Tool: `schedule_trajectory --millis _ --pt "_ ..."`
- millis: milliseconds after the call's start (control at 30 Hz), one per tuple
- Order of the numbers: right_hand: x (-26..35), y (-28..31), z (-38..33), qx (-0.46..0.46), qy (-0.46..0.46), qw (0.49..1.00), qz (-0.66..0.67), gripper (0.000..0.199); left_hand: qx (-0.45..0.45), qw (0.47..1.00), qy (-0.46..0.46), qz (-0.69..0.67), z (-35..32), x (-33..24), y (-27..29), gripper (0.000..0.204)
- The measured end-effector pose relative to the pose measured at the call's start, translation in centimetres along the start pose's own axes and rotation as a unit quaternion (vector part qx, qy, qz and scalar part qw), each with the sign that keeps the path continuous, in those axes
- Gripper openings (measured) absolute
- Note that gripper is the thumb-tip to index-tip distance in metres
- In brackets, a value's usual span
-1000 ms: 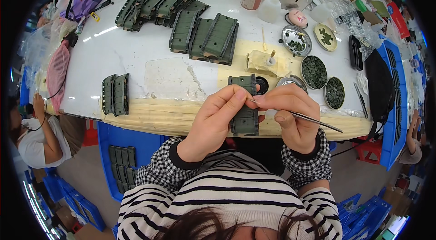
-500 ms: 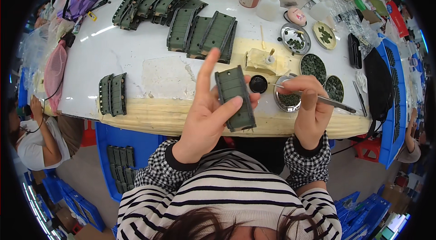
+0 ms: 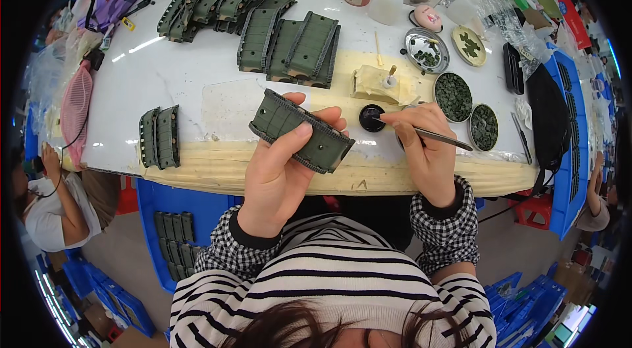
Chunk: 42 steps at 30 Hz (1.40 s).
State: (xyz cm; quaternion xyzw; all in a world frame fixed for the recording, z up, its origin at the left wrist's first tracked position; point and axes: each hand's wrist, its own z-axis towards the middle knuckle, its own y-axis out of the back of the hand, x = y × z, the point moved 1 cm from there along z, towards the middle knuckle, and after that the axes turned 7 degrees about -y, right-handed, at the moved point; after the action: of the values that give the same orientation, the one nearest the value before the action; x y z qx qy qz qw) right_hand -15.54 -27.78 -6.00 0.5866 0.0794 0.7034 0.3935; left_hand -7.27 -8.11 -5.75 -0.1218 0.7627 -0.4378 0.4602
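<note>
My left hand (image 3: 273, 180) grips a dark green ribbed plastic panel (image 3: 282, 121), tilted with its far left corner raised, the thumb pressed on its face. Metal tweezers (image 3: 446, 140) are pinched in my right hand (image 3: 426, 150). Their tip reaches the small round black pot (image 3: 371, 125), which seems to hold dark liquid; whether anything is between the tips is too small to tell. A metal dish lies mostly hidden beneath my right hand. Beyond it are two round tins of small green pieces, one farther off (image 3: 453, 94) and one nearer (image 3: 484, 127).
More green panels (image 3: 260, 45) are stacked at the back left, others (image 3: 159, 137) at the left. A tape-wrapped block (image 3: 378, 88) stands behind the pot. A metal plate (image 3: 426, 52) and a cream lid (image 3: 469, 46) hold small parts. Blue trays (image 3: 148, 206) flank the table.
The panel has turned from nearly upright to slanted and moved left with my left hand, whose forefinger is no longer raised. My right hand has moved left, bringing the tweezers to the black pot.
</note>
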Motion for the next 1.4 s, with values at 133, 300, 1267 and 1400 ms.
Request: schedule_trajectory --millis 133,300,1267,1400 --pt "0.0 -0.1 0.1 -0.003 -0.002 1.0 -0.004 0.011 0.0 0.998 0.005 0.062 -0.2 -0.4 -0.4 0.04" --pt "0.1 -0.2 0.1 -0.004 0.001 1.0 -0.01 0.011 -0.019 0.999 0.01 0.03 -0.2 -0.2 -0.1 0.036" --pt "2.7 -1.4 -1.0 0.011 -0.023 0.948 0.316 0.023 -0.044 0.999 0.02 -0.01 -0.3 0.5 -0.5 0.036" --pt "3.0 -1.4 -1.1 0.018 -0.027 0.944 0.328 0.024 -0.046 0.999 0.016 -0.014 -0.3 0.6 -0.6 0.036"
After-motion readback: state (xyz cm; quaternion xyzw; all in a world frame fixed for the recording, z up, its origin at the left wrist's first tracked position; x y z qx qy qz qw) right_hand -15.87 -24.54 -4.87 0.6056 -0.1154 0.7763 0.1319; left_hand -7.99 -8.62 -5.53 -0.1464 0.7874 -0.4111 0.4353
